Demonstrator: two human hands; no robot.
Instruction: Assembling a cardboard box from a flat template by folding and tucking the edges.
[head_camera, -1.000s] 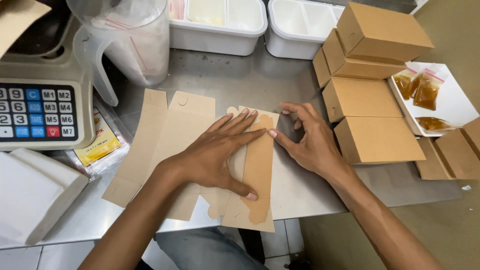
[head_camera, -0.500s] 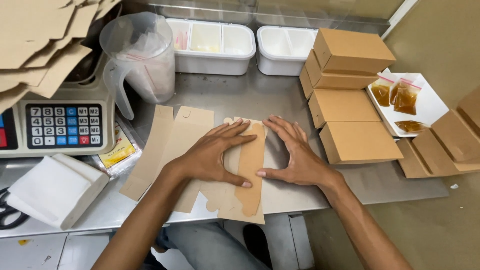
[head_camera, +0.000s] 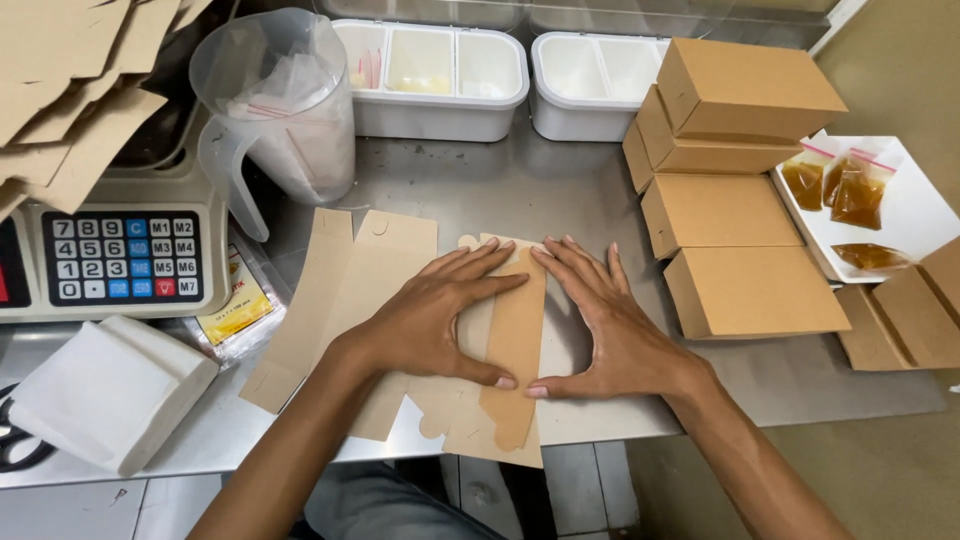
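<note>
Hands flat, gripping nothing: your left hand (head_camera: 425, 325) & right hand (head_camera: 610, 330) press one flap of the cardboard blank (head_camera: 505, 350) down, rest unfolded, finished boxes (head_camera: 745, 215) stacked nearby.

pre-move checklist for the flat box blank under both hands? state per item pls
1. Left hand flat on the cardboard blank: ok.
2. Right hand flat on the blank beside the left: ok.
3. Blank fully on the steel table: not ok, its near end overhangs the edge.
4. Fold crease fully pressed: cannot tell, hands cover it.
5. Bare table to the right of the hands: not ok, folded boxes sit close.
6. Spare flat blank within reach at left: ok.
</note>
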